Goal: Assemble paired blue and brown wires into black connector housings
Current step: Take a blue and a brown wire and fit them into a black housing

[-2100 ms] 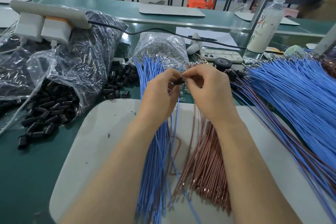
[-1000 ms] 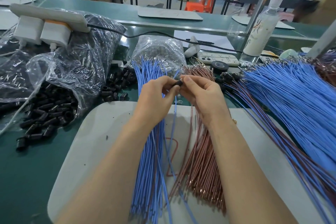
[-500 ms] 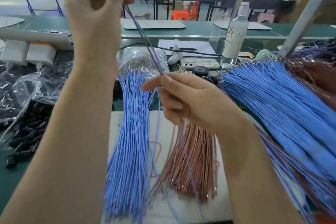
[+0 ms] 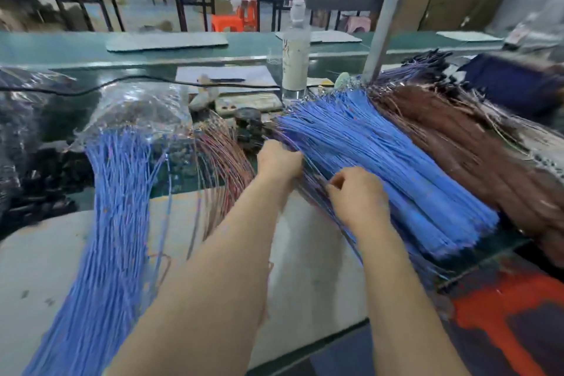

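While the paired wire [image 4: 314,175] stretches diagonally, far left to near right, along the edge of the blue bundle [image 4: 396,168], our left hand [image 4: 279,159] clenches its far end, the nearer of our hands to that tip. Our right hand [image 4: 357,197] curls beside its middle, though blur hides any grip. Loose blue wires [image 4: 116,207] fan across the left of the surface [image 4: 311,268].

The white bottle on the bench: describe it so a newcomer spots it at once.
On the green bench, find the big blue wire heap. Behind its far tip, left of the slanting metal post, is the white bottle: it alone stands tall among low clutter.
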Demonstrator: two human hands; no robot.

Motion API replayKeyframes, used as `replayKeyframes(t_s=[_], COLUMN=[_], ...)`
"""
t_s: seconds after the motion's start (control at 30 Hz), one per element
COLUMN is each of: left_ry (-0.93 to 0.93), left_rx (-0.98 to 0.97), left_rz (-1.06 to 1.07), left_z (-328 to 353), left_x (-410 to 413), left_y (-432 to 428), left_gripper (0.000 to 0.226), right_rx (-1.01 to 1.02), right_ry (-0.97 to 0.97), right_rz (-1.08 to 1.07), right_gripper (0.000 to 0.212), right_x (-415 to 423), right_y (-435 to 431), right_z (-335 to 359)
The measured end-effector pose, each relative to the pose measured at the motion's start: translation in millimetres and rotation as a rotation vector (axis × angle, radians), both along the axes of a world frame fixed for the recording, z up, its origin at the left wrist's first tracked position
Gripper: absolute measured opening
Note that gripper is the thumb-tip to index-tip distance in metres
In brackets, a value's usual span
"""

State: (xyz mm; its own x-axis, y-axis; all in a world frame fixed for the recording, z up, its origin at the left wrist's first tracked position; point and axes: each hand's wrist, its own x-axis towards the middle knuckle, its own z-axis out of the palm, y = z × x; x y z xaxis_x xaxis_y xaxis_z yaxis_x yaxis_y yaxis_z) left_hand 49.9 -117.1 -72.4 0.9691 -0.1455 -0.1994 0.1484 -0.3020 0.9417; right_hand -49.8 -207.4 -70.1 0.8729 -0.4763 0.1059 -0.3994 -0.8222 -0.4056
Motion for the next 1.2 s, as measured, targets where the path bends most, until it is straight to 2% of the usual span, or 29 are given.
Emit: replayKeyframes(t_s=[0.1,0.17,0.23,0.33,0.4,0.57,0.67,0.77,0.87,1.03,1.2], left_ry=[-0.19,-0.24,-0.234,-0.213,-0.265,-0.366,-0.345,-0.287,-0.253,-0.262,-0.257], left_rx=[0.28,0.343,0.266,0.02,-0.09,-0.29,-0.427,-0.536,-0.618,-0.694,-0.718], left_rz=[-0.038,-0.089,-0.072,0.034,0.131,0.478,0.66,0.781,0.834,0.832,0.834], left_z=[-9,0,10,25,34,42,40,35,33,34,34], left_x=[-4,-2,3,6,5,-4,-10,-15,-18,-17,-17], left_y=[-4,0,9,38,66,163,221,265,293,307,311], left_gripper=[0.014,0.015,0.02,0.018,0.012,0.014,0.017,0.019,0.017,0.015,0.015], right_rx=[-0.043,0.006,0.054,0.142,0.227,0.381,0.33,0.295,0.271,0.12,-0.025], right_ry=[-0.009,-0.057,-0.174,-0.404,-0.448,-0.295,-0.143,-0.082,-0.041,-0.031,0.02], right_rz=[-0.037,-0.026,0.007,0.114,0.231,0.567,0.679,0.708,0.695,0.656,0.618], right_gripper=[0.027,0.034,0.036,0.028,0.024,0.019,0.02,0.025,0.03,0.039,0.032], right_x=[6,10,15,28,40,67,81,89,94,107,115], right_y=[0,3,13,45,77,166,215,254,282,307,320], right_z=[-9,-4,5,19,26,29,24,19,12,3,-3])
